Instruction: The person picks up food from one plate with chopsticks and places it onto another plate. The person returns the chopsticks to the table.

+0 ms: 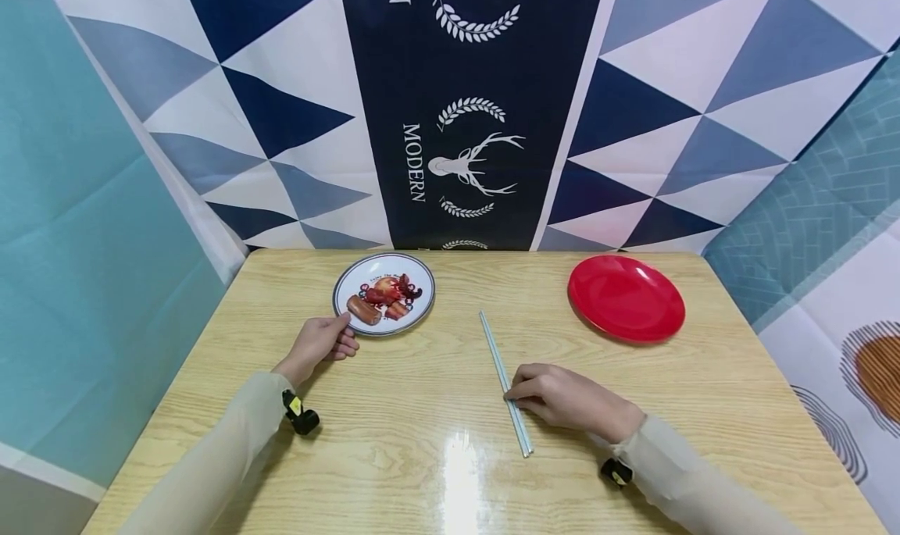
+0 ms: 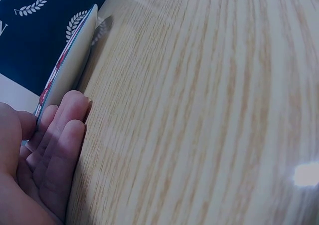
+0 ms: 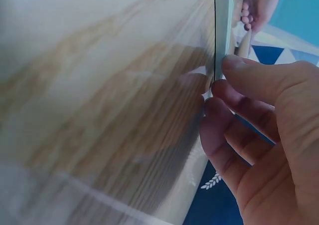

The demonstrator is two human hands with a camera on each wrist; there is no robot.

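At the table's back left is a white plate [image 1: 357, 279] with a dark rim, holding sausage-like pieces [image 1: 363, 310] and other reddish food [image 1: 395, 290]. My left hand [image 1: 322, 344] grips its near-left edge, thumb on the rim and fingers below. The left wrist view shows the plate's pale underside [image 2: 76, 60], with the left hand [image 2: 47, 157] low over the wood. Right of centre, my right hand [image 1: 566, 396] pinches a pair of pale blue-green chopsticks [image 1: 496, 357] around the middle. In the right wrist view, the thumb and fingertips meet at the chopsticks [image 3: 223, 30].
A shiny red plate [image 1: 626, 297] stands at the back right of the wooden table [image 1: 380, 426]. Behind the table hangs a patterned cloth [image 1: 471, 90], with a teal sheet [image 1: 105, 207] on the left. Small black cameras [image 1: 301, 414] sit on both wrists.
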